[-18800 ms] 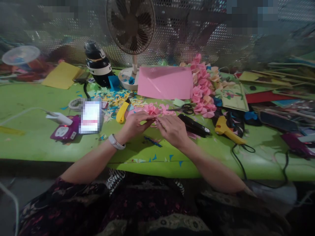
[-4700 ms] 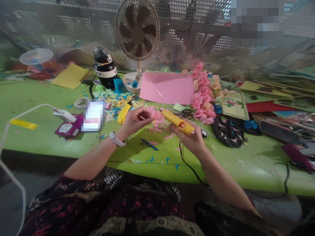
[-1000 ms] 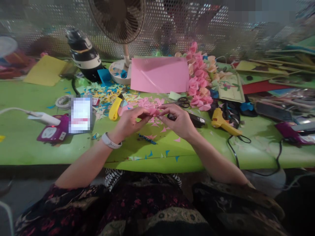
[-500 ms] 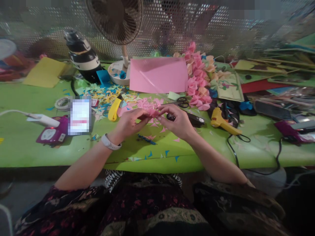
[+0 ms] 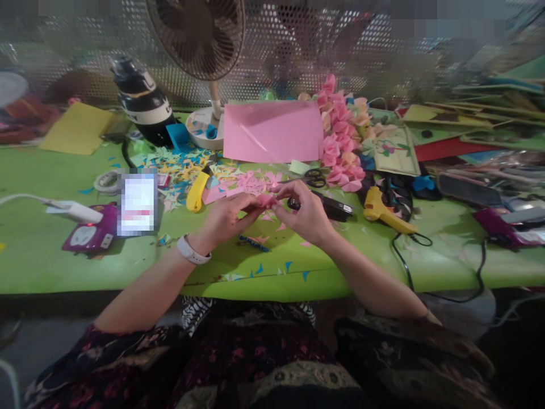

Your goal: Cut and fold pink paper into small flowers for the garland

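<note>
My left hand (image 5: pixel 227 217) and my right hand (image 5: pixel 303 215) meet above the green table (image 5: pixel 51 267), both pinching a small folded pink paper piece (image 5: pixel 267 199) between their fingertips. A white band sits on my left wrist. Loose pink paper scraps (image 5: pixel 251 180) lie just behind the hands. The yellow glue gun (image 5: pixel 385 212) rests on the table to the right of my right hand, its black cord running off the front edge.
Behind the hands lie a pink paper sheet (image 5: pixel 272 132), a row of pink paper flowers (image 5: pixel 343 142), scissors (image 5: pixel 314 178), a black stapler (image 5: pixel 334 207) and a yellow cutter (image 5: pixel 196 190). A desk fan (image 5: pixel 200 40) and black bottle (image 5: pixel 142 99) stand at the back. A phone (image 5: pixel 136 201) is at the left.
Earlier my right hand held the glue gun at the pink piece; it now lies on the table. Over the last second both hands stay pinching the piece with only small finger shifts.
</note>
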Motion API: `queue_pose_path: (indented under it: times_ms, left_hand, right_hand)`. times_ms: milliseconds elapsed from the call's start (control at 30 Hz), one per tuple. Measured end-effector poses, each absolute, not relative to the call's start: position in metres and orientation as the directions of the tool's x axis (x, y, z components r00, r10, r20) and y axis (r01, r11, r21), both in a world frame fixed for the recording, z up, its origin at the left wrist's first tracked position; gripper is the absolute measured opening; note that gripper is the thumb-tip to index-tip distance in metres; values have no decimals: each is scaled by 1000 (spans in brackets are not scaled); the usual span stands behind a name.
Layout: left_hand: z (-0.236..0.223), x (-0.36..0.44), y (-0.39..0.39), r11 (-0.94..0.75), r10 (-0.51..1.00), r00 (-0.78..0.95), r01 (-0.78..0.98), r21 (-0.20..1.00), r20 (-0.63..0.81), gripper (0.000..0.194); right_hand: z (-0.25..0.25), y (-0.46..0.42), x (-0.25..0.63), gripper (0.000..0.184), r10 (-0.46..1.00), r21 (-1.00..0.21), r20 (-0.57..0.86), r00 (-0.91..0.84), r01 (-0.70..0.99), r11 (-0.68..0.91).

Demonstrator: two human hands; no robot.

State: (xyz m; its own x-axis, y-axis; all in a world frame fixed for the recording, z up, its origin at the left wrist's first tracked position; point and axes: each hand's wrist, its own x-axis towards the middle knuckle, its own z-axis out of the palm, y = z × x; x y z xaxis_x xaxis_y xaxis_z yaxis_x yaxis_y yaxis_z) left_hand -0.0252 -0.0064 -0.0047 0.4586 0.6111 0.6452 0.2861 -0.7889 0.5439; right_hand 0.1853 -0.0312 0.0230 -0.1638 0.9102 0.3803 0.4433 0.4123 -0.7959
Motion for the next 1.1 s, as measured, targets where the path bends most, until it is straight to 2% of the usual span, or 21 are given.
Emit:
queue_pose_path:
  times_ms: [500, 700, 833, 1100]
  left_hand:
    - [-3, -23, -7, -779, 619, 463, 262, 570, 634, 14]
    - [0, -22, -7, -776, 618, 460, 230, 587, 637, 12]
    - [6, -21, -8, -733, 659, 424, 180, 656, 621, 11]
    - [9, -22, -9, -547, 803, 370, 145, 825, 467, 24]
  right_hand:
    - [25, -33, 182, 24, 921, -803, 363, -142, 453, 387]
    - [25, -33, 184, 20, 896, -750, 409, -172, 497, 437]
    - [27, -33, 185, 19, 880, -711, 423, -216, 522, 470]
    - [31, -34, 185, 22, 881, -702, 414, -230, 536, 470]
